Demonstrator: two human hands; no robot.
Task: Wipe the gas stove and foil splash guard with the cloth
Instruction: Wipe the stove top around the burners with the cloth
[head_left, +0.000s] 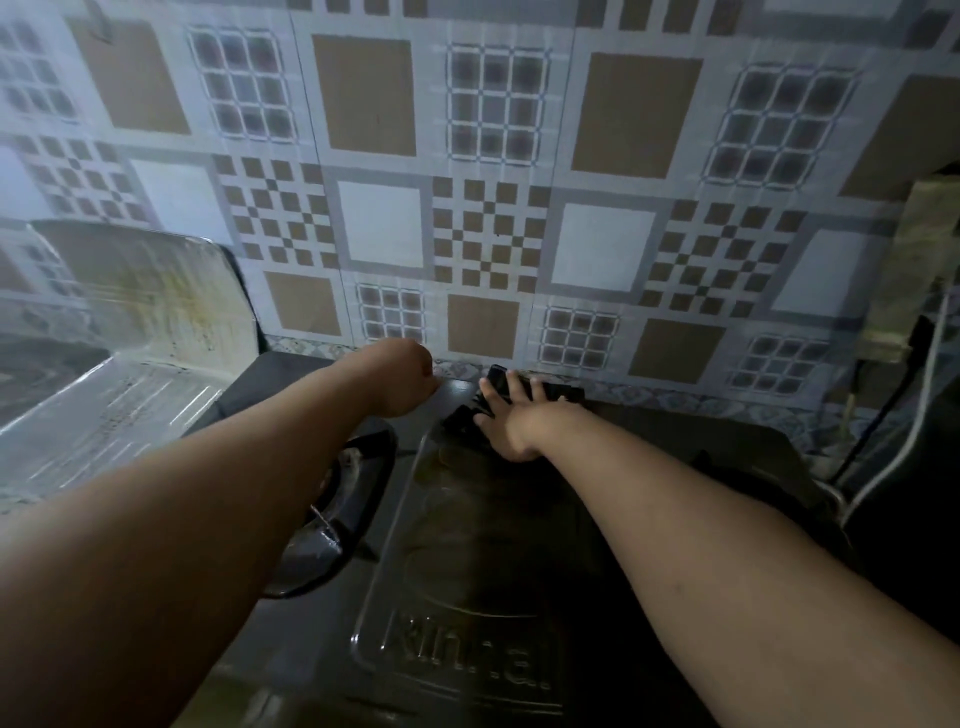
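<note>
The stove-top wipe is in hand, by my reading: the right hand (511, 418) lies flat with fingers spread, pressing a dark cloth (470, 410) onto the far edge of the gas stove (467, 545), right where it meets the patterned wall at 12 o'clock. The left hand (402, 376) is curled into a loose fist just beside it at 11 o'clock, near the same back edge — whether it pinches anything I cannot tell. The cloth is bunched and nearly black, so it blends into the stove and its outline is hard to follow.

The stove itself is dark and glossy, with an embossed brand plate toward 6 o'clock and a burner ring (332, 514) under the left forearm at 8 o'clock. The foil splash guard (140, 296) stands at 9 to 10 o'clock, well apart from both hands, streaked with yellowish grime and dark specks.

Next likely calls for dragging the cloth along the back edge, then carrying it over to the foil — light pressure there, since foil probably dents easily
</note>
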